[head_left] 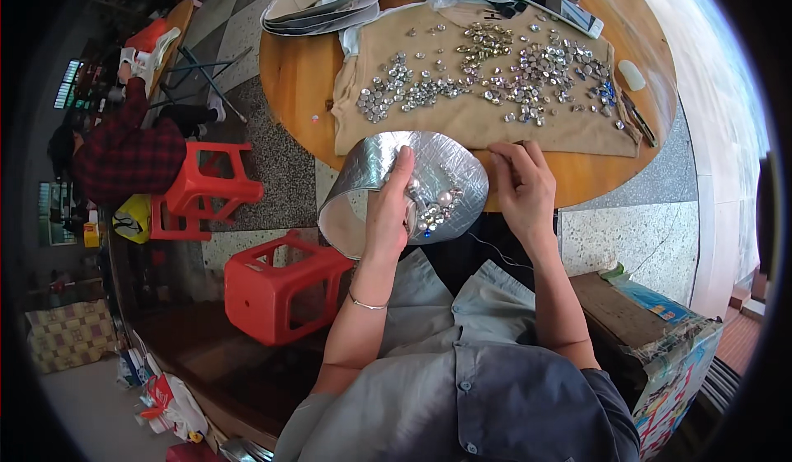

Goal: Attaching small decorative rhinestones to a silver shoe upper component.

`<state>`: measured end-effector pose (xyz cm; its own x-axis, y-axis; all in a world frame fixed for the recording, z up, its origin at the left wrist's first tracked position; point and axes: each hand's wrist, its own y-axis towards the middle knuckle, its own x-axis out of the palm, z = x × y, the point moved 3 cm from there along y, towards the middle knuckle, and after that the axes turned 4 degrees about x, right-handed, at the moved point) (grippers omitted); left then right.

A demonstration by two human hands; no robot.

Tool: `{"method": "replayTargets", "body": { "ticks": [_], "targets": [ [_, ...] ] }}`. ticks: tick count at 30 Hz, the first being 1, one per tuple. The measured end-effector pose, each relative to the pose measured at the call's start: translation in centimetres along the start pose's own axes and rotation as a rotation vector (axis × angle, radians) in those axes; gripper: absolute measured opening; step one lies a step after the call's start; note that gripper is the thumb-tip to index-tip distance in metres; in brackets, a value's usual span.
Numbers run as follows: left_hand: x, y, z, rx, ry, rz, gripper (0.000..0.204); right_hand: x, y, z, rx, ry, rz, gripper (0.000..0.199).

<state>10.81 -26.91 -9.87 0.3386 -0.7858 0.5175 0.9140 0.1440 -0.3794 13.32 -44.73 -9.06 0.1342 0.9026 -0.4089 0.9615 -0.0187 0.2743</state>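
My left hand (389, 214) grips a wide, stiff silver band (371, 155) with a pale inner side, its thumb laid over the outside. A cluster of pearls and clear stones (439, 209), with a bit of blue, is fixed on the band beside that thumb. To the right of the band, at the near edge of a tan cloth (495, 136), my right hand (526, 186) has its fingers drawn together. Whatever they pinch is too small to make out. Loose rhinestones (528, 82), mostly clear with some gold and blue, lie scattered over the cloth.
The round wooden table (297, 107) carries stacked pale curved pieces (322, 4), a phone (565, 10) and tweezers (639, 122). Red stools (285, 289) stand at left, near a seated person in a checked shirt (132, 153). A cardboard box (652, 322) is at my right.
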Motion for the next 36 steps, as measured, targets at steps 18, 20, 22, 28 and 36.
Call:
{"method": "replayTargets", "body": {
  "ticks": [18,20,22,28,36],
  "targets": [
    [-1.6,0.3,-1.2,-0.01,-0.028,0.081,0.041,-0.6,-0.1,-0.6,-0.036,-0.025,0.027,0.012],
    [-1.7,0.5,-1.2,-0.019,-0.026,0.089,0.04,-0.6,0.0,-0.6,-0.041,-0.018,0.033,0.012],
    [-1.4,0.6,-1.0,-0.02,-0.024,0.09,0.039,-0.5,0.1,-0.6,-0.047,-0.022,0.036,0.012],
    [-1.0,0.3,-0.7,0.022,-0.007,0.083,0.035,-0.4,0.1,-0.5,-0.047,-0.02,0.032,0.011],
    [-1.1,0.5,-0.9,0.026,0.017,0.082,0.033,-0.5,0.1,-0.5,-0.035,-0.028,0.019,0.011]
  ]
}}
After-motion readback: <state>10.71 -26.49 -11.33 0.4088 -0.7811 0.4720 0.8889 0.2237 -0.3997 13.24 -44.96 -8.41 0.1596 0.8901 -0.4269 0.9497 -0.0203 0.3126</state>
